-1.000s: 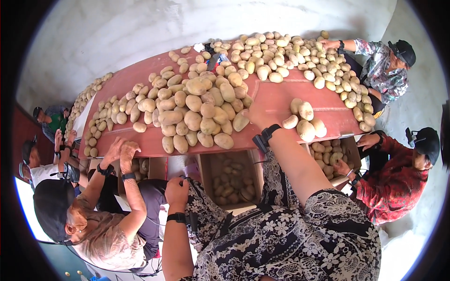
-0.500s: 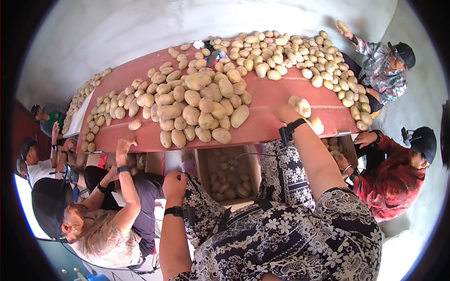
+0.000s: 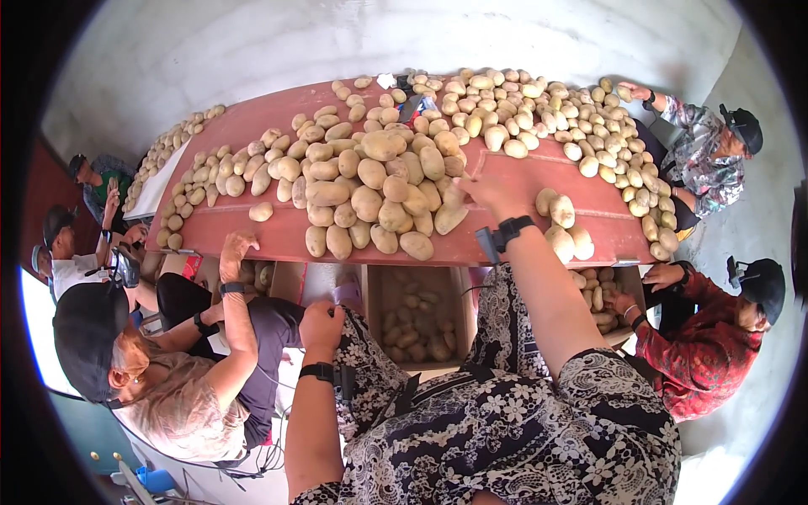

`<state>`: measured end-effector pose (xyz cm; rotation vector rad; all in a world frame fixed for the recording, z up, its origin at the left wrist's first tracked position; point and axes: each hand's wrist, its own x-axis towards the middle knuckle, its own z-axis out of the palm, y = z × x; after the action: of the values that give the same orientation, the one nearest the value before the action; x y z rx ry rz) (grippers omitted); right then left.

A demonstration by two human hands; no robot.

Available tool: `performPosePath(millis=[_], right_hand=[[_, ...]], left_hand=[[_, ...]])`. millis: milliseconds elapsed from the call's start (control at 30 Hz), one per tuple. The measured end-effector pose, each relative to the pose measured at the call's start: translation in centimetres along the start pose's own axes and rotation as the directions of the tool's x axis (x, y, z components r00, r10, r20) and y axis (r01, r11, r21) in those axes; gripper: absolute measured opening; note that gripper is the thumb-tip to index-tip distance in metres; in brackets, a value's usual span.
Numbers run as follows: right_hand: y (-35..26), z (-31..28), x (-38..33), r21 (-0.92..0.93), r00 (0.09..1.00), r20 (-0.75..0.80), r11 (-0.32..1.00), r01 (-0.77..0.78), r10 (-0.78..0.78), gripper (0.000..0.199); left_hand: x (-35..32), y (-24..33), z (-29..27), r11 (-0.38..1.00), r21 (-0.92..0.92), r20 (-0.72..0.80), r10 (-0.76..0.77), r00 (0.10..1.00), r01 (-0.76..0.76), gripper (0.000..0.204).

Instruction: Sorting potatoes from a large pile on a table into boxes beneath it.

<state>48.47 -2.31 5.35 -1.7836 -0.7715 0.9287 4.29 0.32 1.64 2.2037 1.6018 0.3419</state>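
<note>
While co-workers crowd both sides, I see a red table (image 3: 522,181) loaded w/ potatoes: big central heap (image 3: 379,194), a long spread along the far right edge (image 3: 581,126), more at far left (image 3: 181,143). Person in a black cap on my left has a hand (image 3: 236,246) on the near table edge; person in a red patterned top at right reaches into a side box (image 3: 599,296). Right hand (image 3: 488,192) is out over the table, fingers spread open, holding nothing I can make out, fingertips just beside the heap's right edge, touching or nearly touching a potato (image 3: 450,217). Small cluster of potatoes (image 3: 562,223) lies just right of the wrist. Left hand (image 3: 322,321) is down below the table edge, curled closed near a purple-ish item; can't tell if it grips anything. Open box of potatoes (image 3: 412,324) sits under the near edge btw my arms. Bare red strip runs along the near edge, free room btw heap and cluster.
</note>
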Motion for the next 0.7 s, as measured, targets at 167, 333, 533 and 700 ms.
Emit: performPosePath(millis=[167,333,533,700], right_hand=[[0.0,3.1,1.4,-0.360,0.998,-0.066,0.933,-0.023,-0.001,0.044],[0.4,-0.2,0.1,-0.575,0.946,-0.246,0.817,0.033,-0.211,0.046],[0.4,-9.4,-1.6,-0.658,0.745,-0.665,0.423,-0.623,0.062,0.054],[2.2,-13.0,-3.6,-0.534,0.642,-0.724,0.385,-0.753,0.252,0.055]], left_hand=[[-0.1,0.0,-0.4,0.999,-0.036,0.000,0.036,0.999,-0.036,0.027],[-0.2,0.6,-0.5,0.996,-0.022,-0.005,0.086,0.996,-0.086,0.025],[-0.3,0.3,-0.6,0.999,-0.002,-0.012,0.042,0.999,-0.043,0.025],[-0.1,-0.1,0.0,0.999,-0.005,-0.026,0.054,0.998,-0.054,0.025]])
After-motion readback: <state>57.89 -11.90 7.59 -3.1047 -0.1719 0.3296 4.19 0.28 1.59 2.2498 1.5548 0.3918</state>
